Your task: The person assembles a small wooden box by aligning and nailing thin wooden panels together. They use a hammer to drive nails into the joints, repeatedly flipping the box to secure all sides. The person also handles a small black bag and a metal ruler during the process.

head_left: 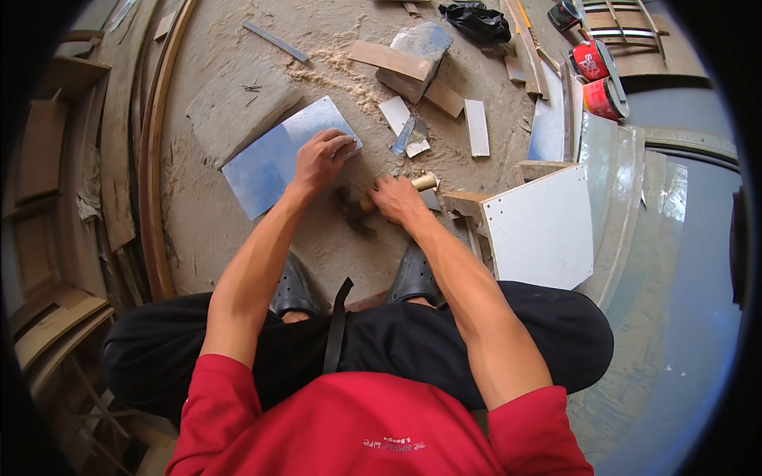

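Note:
My right hand (397, 198) is wrapped round the wooden handle of a hammer (426, 182). Its dark head, smeared by motion, lies just left of that hand, low over the floor. My left hand (324, 159) is at the right end of a flat panel (266, 170) with a shiny white-blue face. Those fingers are curled together in a pinch at the panel's edge; whatever they hold is too small to make out. Several loose nails (252, 89) lie on a flat stone slab (234, 115) beyond the panel.
Close to my right knee stands a white-faced wooden box piece (540, 226). Farther off, a wood strip (389, 59) rests on a stone block (417, 40), near white offcuts (476, 127) and sawdust. Red cans (601, 97) stand at right, long boards (155, 159) at left.

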`<state>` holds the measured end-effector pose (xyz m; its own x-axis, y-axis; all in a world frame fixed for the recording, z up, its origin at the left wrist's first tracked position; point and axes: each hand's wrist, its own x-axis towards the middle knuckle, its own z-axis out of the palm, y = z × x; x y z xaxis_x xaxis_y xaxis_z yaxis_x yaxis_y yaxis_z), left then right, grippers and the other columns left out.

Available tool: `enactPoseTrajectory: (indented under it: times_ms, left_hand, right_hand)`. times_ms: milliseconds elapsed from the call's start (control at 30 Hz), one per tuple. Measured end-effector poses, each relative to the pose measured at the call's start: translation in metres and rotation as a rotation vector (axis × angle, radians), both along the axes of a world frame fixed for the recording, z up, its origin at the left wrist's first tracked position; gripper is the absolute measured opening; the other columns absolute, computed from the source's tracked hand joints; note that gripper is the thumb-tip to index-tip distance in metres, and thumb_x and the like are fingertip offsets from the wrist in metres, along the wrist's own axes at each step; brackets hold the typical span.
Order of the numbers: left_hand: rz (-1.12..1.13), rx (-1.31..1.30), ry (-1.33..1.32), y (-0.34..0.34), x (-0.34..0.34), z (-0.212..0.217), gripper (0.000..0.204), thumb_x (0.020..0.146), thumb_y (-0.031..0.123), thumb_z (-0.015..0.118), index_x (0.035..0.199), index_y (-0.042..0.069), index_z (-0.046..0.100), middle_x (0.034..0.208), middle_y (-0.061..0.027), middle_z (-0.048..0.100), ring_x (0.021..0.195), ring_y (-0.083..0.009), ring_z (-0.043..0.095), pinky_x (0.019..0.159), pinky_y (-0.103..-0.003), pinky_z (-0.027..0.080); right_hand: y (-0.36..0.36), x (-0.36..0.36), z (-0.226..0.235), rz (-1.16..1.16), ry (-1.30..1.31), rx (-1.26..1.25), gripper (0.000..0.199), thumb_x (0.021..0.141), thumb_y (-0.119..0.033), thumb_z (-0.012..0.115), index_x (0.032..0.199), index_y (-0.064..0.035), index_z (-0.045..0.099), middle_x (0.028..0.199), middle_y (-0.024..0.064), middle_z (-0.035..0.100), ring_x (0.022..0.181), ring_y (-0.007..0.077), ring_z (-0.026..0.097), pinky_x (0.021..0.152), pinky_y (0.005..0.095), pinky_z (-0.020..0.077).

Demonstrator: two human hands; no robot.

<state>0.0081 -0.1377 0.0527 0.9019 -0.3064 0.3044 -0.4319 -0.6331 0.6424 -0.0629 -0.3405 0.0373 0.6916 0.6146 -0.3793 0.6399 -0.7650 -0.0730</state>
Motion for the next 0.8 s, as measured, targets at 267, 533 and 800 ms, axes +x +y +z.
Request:
enactPoseTrajectory:
  times_ms: [267,533,800]
  left_hand:
    - [-0.014,-0.044,-0.015,0.005,0.003,-0.006,0.012,0.085,0.02,0.072,0.094,0.012,0.075,0.095,-0.0021,0.069,0.088,-0.0244,0.067,0.075,-0.035,0.055]
    - [0.006,-0.033,-0.046,0.005,0.002,-0.015,0.013,0.088,0.025,0.068,0.093,0.017,0.075,0.094,0.0021,0.068,0.087,-0.0203,0.065,0.072,-0.034,0.055]
    - [-0.02,-0.02,-0.097,0.007,0.003,-0.023,0.012,0.087,0.023,0.067,0.095,0.019,0.075,0.097,0.0038,0.066,0.089,-0.0184,0.064,0.071,-0.033,0.055]
  right_hand:
    - [-0.019,0.007,0.075,-0.201,0.367,-0.032,0.042,0.079,-0.039,0.068,0.108,-0.0106,0.062,0.09,0.0175,0.071,0.09,0.0381,0.068,0.079,0.0477,0.0538]
    - [-0.013,0.031,0.141,-0.79,0.424,0.444,0.039,0.087,-0.044,0.064,0.094,-0.0057,0.066,0.085,0.0195,0.068,0.082,0.0368,0.065,0.074,0.0425,0.0497]
    - [0.036,0.028,0.109,-1.297,0.46,0.829,0.036,0.092,-0.036,0.066,0.085,-0.003,0.055,0.054,0.0001,0.046,0.038,0.0119,0.047,0.035,0.0304,0.0396]
